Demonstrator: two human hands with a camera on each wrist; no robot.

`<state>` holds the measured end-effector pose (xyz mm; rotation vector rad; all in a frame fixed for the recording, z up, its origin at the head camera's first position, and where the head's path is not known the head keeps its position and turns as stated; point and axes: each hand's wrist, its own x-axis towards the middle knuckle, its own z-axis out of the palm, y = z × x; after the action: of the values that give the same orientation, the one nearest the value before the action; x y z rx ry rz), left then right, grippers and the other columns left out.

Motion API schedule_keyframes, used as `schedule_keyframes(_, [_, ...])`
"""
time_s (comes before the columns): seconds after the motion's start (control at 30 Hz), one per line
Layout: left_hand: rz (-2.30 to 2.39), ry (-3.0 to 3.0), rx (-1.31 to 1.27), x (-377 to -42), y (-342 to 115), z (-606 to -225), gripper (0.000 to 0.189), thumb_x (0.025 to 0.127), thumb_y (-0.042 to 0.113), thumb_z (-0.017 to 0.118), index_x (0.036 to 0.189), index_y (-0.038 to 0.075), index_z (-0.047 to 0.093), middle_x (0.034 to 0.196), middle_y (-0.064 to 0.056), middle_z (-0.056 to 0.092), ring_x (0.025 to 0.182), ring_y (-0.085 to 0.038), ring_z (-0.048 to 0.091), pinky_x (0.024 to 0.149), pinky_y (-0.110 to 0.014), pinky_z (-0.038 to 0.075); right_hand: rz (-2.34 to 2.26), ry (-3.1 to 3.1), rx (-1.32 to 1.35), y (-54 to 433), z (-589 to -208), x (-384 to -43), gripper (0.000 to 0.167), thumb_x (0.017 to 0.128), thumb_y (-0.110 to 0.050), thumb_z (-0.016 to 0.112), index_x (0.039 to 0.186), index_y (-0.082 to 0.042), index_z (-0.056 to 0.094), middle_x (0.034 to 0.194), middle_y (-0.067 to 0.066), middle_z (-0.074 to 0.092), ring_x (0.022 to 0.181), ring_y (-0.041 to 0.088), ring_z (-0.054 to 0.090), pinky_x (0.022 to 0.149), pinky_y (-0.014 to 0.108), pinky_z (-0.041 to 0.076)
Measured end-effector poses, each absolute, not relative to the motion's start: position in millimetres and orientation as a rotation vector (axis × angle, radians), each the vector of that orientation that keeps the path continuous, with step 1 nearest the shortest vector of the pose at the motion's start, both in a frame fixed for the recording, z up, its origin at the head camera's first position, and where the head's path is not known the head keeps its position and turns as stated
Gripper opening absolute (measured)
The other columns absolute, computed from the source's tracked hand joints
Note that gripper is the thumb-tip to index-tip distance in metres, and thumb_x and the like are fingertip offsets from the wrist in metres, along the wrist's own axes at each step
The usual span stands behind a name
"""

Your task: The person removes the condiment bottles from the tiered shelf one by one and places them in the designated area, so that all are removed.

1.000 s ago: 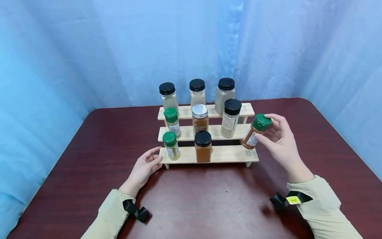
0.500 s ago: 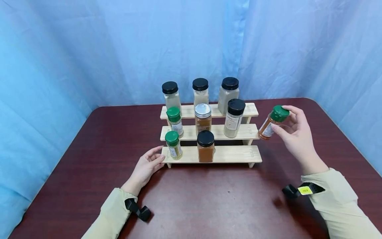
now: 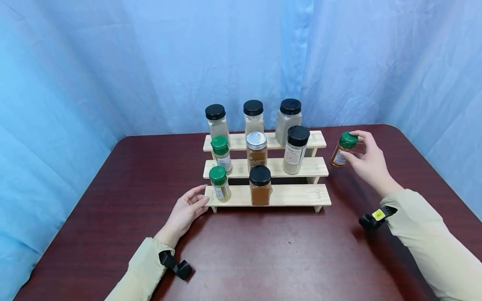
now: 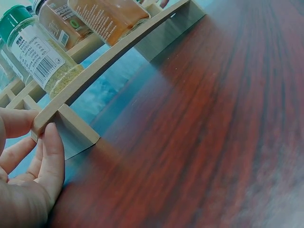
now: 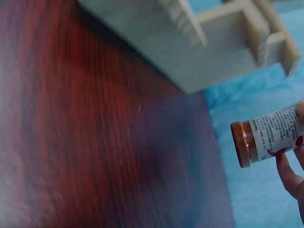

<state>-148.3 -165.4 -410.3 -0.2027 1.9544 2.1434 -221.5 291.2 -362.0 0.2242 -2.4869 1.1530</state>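
My right hand (image 3: 370, 165) holds a spice jar (image 3: 338, 157) with a green lid and red-brown contents, slightly tilted, to the right of a three-step wooden spice rack (image 3: 295, 195). In the right wrist view the jar's printed label (image 5: 275, 130) shows between the fingers and its base. At the rack's lower left corner, my left hand (image 3: 184, 212) pinches the end of the bottom step; the left wrist view shows thumb (image 4: 51, 152) and forefinger at the board's end. Nearest that hand stands a green-lidded jar (image 3: 220, 184) with yellowish contents.
A black-lidded jar (image 3: 260, 188) stands mid bottom step. On the middle step are a green-lidded jar (image 3: 222, 156), a silver-lidded jar (image 3: 257, 152) and a black-lidded shaker (image 3: 295, 152). Three black-lidded jars line the top step. Blue curtains (image 3: 241, 54) hang behind the dark table (image 3: 248, 255).
My right hand has carried the red-brown jar from over the bottom step's right end out to the right and back, beyond the rack. The left hand keeps its grip on the rack.
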Motion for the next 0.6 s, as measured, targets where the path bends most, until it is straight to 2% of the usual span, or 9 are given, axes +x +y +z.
schedule_keyframes(0.03, [2.144,1.955,-0.200,-148,-166,-411,0.050,0.095,-0.001,0.051,0.142,0.001,0.036,0.085,0.009,0.056,0.072,0.000,0.055,0.072,-0.017,0.051,1.143,-2.493,0.217,291,-364,-224,0.056,0.087,-0.002,0.064,0.136,-0.007,0.037,0.116,0.012,0.047,0.090,-0.012,0.049,0.079,0.004,0.045])
schedule_keyframes(0.13, [2.148,1.954,-0.186,-148,-166,-412,0.050,0.094,-0.001,0.051,0.142,0.001,0.035,0.085,0.009,0.056,0.072,0.000,0.055,0.072,-0.017,0.051,1.115,-2.494,0.190,288,-364,-229,0.056,0.086,0.001,0.065,0.135,-0.004,0.038,0.119,0.018,0.048,0.097,0.005,0.057,0.084,0.012,0.049])
schedule_keyframes(0.27, [2.160,1.951,-0.179,-149,-166,-412,0.050,0.094,-0.002,0.051,0.142,0.000,0.035,0.084,0.009,0.056,0.072,0.000,0.055,0.072,-0.017,0.051,1.104,-2.478,0.175,287,-366,-239,0.056,0.085,0.003,0.065,0.134,-0.002,0.039,0.122,0.022,0.049,0.112,0.035,0.052,0.091,0.040,0.048])
schedule_keyframes(0.37, [2.166,1.945,-0.187,-149,-166,-413,0.050,0.094,-0.002,0.051,0.142,0.000,0.035,0.084,0.009,0.056,0.071,0.000,0.055,0.071,-0.016,0.051,1.093,-2.492,0.159,287,-370,-245,0.055,0.085,0.004,0.064,0.134,-0.001,0.039,0.122,0.026,0.049,0.114,0.040,0.052,0.089,0.051,0.046])
schedule_keyframes(0.6, [2.169,1.939,-0.194,-149,-166,-414,0.050,0.094,-0.002,0.051,0.142,0.000,0.036,0.084,0.008,0.056,0.071,0.000,0.056,0.071,-0.016,0.051,1.056,-2.532,0.097,289,-380,-251,0.055,0.086,0.004,0.063,0.135,-0.001,0.037,0.118,0.030,0.050,0.104,0.046,0.057,0.085,0.056,0.049])
